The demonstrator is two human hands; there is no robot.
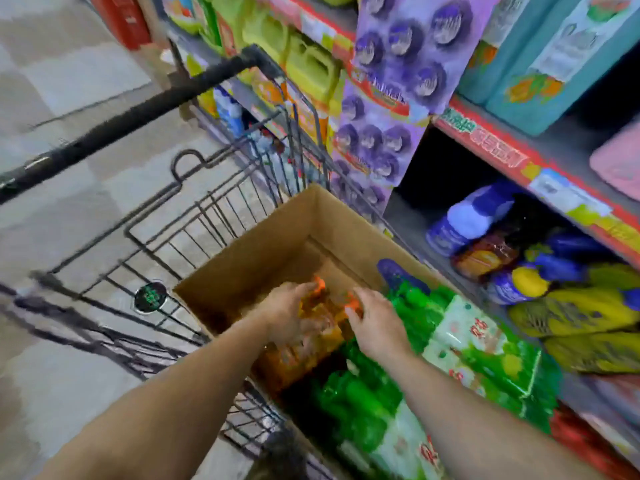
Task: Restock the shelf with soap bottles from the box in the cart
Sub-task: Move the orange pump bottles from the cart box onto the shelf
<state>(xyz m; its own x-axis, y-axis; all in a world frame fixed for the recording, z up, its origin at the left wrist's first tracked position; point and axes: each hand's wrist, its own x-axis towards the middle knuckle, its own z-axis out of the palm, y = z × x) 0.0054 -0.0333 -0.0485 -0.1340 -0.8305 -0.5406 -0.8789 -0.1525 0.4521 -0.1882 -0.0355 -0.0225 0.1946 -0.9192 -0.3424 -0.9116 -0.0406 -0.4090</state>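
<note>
An open cardboard box (263,251) stands in a black wire cart (194,216). Its near part holds orange soap bottles (304,355) with orange caps. My left hand (294,313) is down inside the box, its fingers curled round the top of one orange bottle. My right hand (377,323) is beside it, fingers on a second orange cap. Motion blur hides the exact grip of both hands. The far half of the box shows bare cardboard.
Green bottles and green packs (460,344) lie right of the box. The shelf (519,161) on the right holds purple, yellow and blue pouches (554,289), with a dark gap at its left end. The cart handle (145,109) crosses upper left over tiled floor.
</note>
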